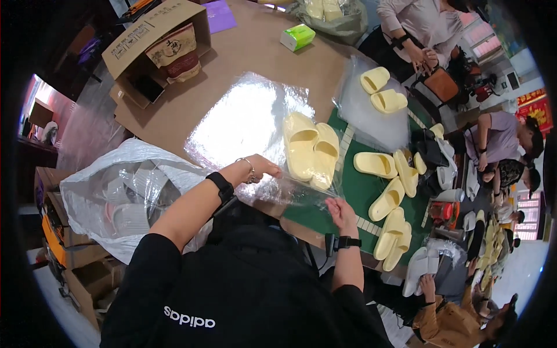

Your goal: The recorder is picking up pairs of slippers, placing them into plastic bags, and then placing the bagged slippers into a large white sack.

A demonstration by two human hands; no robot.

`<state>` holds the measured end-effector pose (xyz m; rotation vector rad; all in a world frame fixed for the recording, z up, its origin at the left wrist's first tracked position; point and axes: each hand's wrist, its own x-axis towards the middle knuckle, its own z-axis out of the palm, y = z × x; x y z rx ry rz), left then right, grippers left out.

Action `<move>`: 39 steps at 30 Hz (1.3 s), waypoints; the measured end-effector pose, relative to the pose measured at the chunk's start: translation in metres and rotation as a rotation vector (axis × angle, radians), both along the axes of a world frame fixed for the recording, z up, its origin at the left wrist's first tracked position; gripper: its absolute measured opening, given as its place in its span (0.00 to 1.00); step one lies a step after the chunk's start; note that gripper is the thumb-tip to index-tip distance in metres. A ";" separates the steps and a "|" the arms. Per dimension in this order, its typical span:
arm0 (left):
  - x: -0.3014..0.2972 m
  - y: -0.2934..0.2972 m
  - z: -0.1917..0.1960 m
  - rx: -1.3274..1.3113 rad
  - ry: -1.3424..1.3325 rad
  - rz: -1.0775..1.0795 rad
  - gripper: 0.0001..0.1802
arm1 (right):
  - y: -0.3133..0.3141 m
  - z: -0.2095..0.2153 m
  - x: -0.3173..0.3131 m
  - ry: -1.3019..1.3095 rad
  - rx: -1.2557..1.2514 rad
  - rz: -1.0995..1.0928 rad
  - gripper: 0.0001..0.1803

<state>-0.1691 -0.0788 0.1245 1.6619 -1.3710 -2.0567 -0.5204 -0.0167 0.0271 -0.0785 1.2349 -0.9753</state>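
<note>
A pair of pale yellow slide slippers (313, 152) lies side by side inside a transparent plastic bag (296, 194) on the table in front of me. The bag's mouth faces me, between my two hands. My left hand (262, 168) is closed at the bag's left edge, its fingertips partly hidden. At the right corner of the mouth, my right hand (342, 213) pinches the film. Just beyond my left hand is a shiny stack of flat transparent bags (243, 116). Loose yellow slippers (386, 198) lie on the green mat (357, 197) to the right.
An open carton (130, 52) holds a printed pouch (176, 53) at the far left. Beside my left arm sits a white sack (87, 185) of wrapped slippers. A green tissue pack (297, 37) and more bags (371, 124) lie farther back. Other people work along the right side.
</note>
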 end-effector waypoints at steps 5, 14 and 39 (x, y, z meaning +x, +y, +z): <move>-0.032 0.004 0.049 -0.466 0.472 0.110 0.10 | -0.001 0.078 0.041 -0.492 -0.260 -0.176 0.28; -0.061 0.099 0.183 -1.337 0.182 -0.626 0.05 | 0.012 0.248 0.151 -0.147 -0.354 0.095 0.34; 0.136 0.394 0.198 -0.411 -1.098 0.452 0.07 | 0.062 0.231 0.474 -0.362 -0.603 1.280 0.30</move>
